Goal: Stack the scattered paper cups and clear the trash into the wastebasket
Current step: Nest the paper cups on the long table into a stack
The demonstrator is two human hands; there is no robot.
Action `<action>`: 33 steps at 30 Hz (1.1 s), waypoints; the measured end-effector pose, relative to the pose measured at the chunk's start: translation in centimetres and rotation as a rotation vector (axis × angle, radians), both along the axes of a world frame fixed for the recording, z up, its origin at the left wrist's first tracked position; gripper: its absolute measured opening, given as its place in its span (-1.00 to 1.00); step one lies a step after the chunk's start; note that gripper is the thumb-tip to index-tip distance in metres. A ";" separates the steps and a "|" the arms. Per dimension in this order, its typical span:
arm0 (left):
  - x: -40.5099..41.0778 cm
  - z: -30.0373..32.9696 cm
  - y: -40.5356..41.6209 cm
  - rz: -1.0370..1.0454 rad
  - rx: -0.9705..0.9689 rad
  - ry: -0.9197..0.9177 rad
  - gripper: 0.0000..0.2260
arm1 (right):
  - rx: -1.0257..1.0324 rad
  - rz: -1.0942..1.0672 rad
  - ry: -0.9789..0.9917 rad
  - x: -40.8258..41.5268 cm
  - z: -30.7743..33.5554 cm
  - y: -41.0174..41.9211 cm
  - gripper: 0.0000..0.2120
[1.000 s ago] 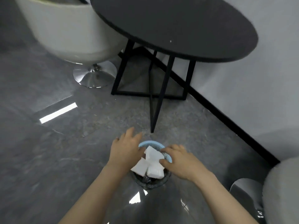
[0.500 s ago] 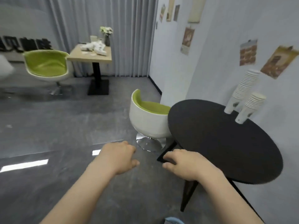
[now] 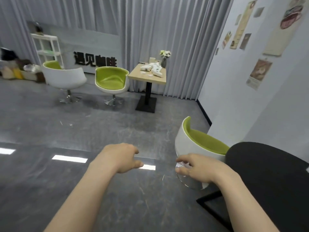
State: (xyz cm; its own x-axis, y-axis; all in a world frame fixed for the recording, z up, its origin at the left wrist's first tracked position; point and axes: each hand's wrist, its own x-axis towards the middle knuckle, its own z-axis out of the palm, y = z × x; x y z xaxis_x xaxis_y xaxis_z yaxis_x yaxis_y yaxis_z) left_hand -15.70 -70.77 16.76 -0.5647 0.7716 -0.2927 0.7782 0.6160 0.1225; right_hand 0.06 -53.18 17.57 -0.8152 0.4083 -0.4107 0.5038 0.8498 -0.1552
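The scattered white paper cups and crumpled white scraps (image 3: 151, 69) lie in a heap on the small square light-wood table (image 3: 147, 78) on its black pedestal, far across the grey floor by the grey curtain, next to a dark vase of pale flowers (image 3: 164, 58); no wastebasket shows in this view. Paper cups of this kind are likely very light, thin-walled and easily crushed, so a gentle hold around the wall, just under the rolled rim, should suit, nesting one into the next; the scraps look soft and can probably be gathered by the handful. The left hand (image 3: 122, 157) hangs in the air over the floor, fingers loosely curled downward, holding nothing. The right hand (image 3: 195, 168) hovers beside the round black table (image 3: 270, 173), fingers loosely spread, also holding and touching nothing.
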 end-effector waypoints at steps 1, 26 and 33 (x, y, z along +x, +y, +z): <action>-2.1 0.2 0.1 0.010 0.002 -0.003 -0.48 | -0.009 -0.008 0.003 -1.9 0.2 0.5 -0.52; -45.0 -0.9 28.2 -0.003 0.015 -0.011 -0.53 | -0.024 0.006 0.020 -47.3 -1.8 29.7 -0.50; -55.5 -1.0 41.8 0.011 0.024 -0.015 -0.54 | 0.035 0.016 0.002 -58.1 -1.2 43.2 -0.52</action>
